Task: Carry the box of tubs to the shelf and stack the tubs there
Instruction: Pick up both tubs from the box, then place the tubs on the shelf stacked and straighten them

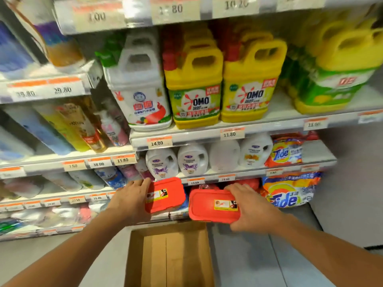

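Now two red tubs are being held up to the low shelf, w/ the cardboard box [169, 255] taken as landmark. The box is sitting open on the floor, apparently emptied; no tubs are being seen inside. Above its left rim, the left tub [164, 194] is being gripped along its side by the left hand [129, 200]. Above its right rim, the right tub [213, 205] is being clamped across one end by the right hand [251, 208], thumb under, fingers over the lid. Further red packs are being glimpsed on the shelf [205, 180] beyond the box, approx. behind the tubs. Judging by the one-handed holds, each tub is probably light and stiff, its smooth plastic lid maybe slippery; grips are best taken at the rims, not the lid centre.
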`<act>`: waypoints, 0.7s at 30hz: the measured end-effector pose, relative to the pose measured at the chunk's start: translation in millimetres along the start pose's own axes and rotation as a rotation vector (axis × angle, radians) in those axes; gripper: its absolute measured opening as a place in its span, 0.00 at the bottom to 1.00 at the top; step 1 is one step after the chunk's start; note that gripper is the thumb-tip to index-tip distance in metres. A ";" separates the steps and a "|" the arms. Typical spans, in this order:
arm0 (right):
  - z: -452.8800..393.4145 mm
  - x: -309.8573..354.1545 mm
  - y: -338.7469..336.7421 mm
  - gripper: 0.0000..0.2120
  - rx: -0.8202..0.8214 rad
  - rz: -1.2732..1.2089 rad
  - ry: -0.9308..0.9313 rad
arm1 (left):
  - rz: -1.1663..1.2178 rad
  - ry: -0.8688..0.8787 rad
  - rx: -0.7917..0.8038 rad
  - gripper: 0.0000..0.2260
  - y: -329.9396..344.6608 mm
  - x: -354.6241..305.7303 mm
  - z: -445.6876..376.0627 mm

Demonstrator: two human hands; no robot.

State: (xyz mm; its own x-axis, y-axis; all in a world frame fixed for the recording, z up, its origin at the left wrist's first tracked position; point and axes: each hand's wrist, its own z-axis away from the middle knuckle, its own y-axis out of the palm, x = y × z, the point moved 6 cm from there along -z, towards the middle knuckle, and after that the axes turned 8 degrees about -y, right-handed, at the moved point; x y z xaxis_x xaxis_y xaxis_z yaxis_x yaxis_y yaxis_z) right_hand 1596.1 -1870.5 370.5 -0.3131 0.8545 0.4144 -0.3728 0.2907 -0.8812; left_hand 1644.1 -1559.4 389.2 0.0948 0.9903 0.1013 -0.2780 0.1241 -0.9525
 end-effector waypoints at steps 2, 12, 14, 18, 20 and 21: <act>15.7 2.9 -25.2 0.49 -0.008 -0.010 0.008 | -0.006 0.018 0.020 0.40 -23.2 -9.6 6.9; 109.0 -7.3 -119.8 0.46 -0.131 -0.036 0.122 | -0.023 0.208 -0.018 0.42 -117.0 -84.4 27.9; 129.2 -19.2 -129.3 0.47 -0.155 -0.044 0.165 | -0.025 0.249 -0.026 0.41 -129.6 -109.2 30.9; 164.5 -51.6 -141.0 0.48 -0.194 -0.126 0.229 | -0.017 0.295 0.013 0.44 -147.9 -158.1 31.7; 180.7 -68.0 -150.3 0.48 -0.196 -0.146 0.245 | -0.010 0.311 0.008 0.47 -157.9 -180.9 31.6; 187.2 -76.4 -156.8 0.48 -0.196 -0.144 0.247 | -0.007 0.319 0.001 0.48 -164.5 -192.2 31.3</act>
State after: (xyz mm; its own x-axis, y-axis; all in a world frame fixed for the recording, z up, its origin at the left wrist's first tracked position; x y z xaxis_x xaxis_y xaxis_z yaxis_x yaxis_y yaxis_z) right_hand 1515.0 -2061.9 519.6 -0.0395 0.8700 0.4914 -0.2155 0.4728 -0.8544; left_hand 1641.7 -1768.2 535.4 0.3915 0.9201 0.0122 -0.2773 0.1306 -0.9519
